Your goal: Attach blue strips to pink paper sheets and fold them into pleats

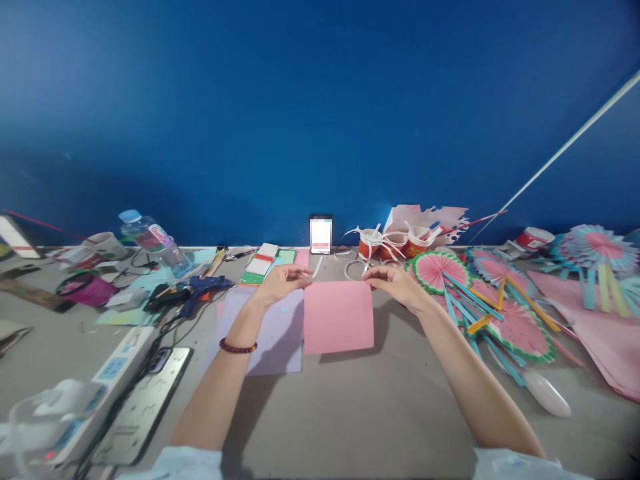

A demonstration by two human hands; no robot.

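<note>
A pink sheet of paper hangs by its upper corners between my two hands, just above the grey table. My left hand pinches its top left corner; a dark bead bracelet circles that wrist. At the top right corner, my right hand has thumb and fingers closed on the paper. Under my left forearm and left of the pink sheet lies a lilac sheet of paper, flat on the table. Behind the hands a lit phone leans upright against the blue wall.
Watermelon-patterned paper fans and pink sheets lie to the right, beside a white computer mouse. Paper cups stand at the back. On the left are a glue gun, a tilted bottle, a power strip and another phone.
</note>
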